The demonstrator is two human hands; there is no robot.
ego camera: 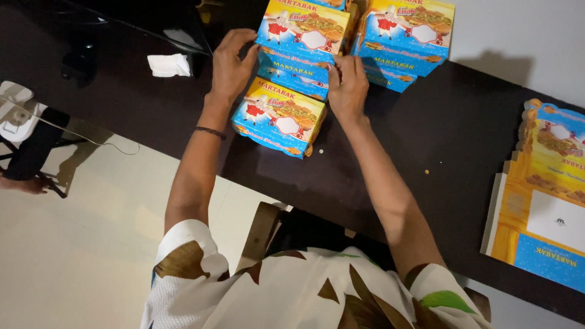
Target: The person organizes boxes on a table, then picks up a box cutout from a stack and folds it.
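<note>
Both of my hands grip a folded blue and yellow cardboard food box (303, 31) that sits on top of another such box (295, 72). My left hand (230, 64) holds its left side, fingers curled over the edge. My right hand (347, 85) pinches its front right corner. Just in front lies a third closed box (280, 116) on the dark table (426, 140), between my forearms.
More closed boxes (407, 38) stand stacked to the right of the held one. A pile of flat unfolded box blanks (545, 195) lies at the table's right end. A crumpled white tissue (169, 64) rests at the left. Pale floor and a chair lie below.
</note>
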